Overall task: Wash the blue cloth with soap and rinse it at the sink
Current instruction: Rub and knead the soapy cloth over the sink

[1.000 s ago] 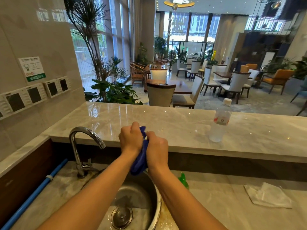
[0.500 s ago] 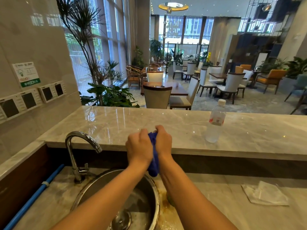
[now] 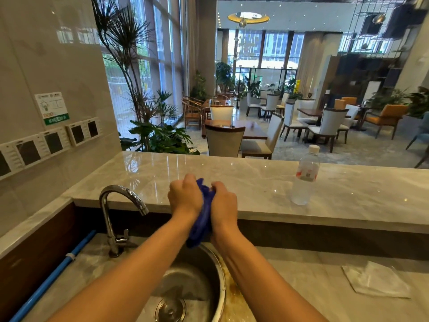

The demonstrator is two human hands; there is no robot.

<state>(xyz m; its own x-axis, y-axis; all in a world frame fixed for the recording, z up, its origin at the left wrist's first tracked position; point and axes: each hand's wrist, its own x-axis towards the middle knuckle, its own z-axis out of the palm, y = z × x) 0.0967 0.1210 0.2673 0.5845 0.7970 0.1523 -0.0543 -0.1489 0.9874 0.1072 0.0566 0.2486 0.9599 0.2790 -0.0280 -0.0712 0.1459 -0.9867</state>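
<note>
Hands lowered slightly, left hand (image 3: pixel 185 197), right hand (image 3: pixel 224 203) wringing bunched blue cloth (image 3: pixel 202 219)

A raised marble ledge (image 3: pixel 232 177) is seen behind a lower marble counter (image 3: pixel 301 275). A clear water bottle (image 3: pixel 305 176) is stood upright on the ledge. A round steel sink (image 3: pixel 209 270) and a chrome tap (image 3: pixel 116 217) are set into the counter, and a crumpled white sheet (image 3: pixel 376 280) is laid on it at the right.

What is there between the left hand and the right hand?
In the head view, the bunched blue cloth lies between the left hand and right hand, above the sink.
</note>
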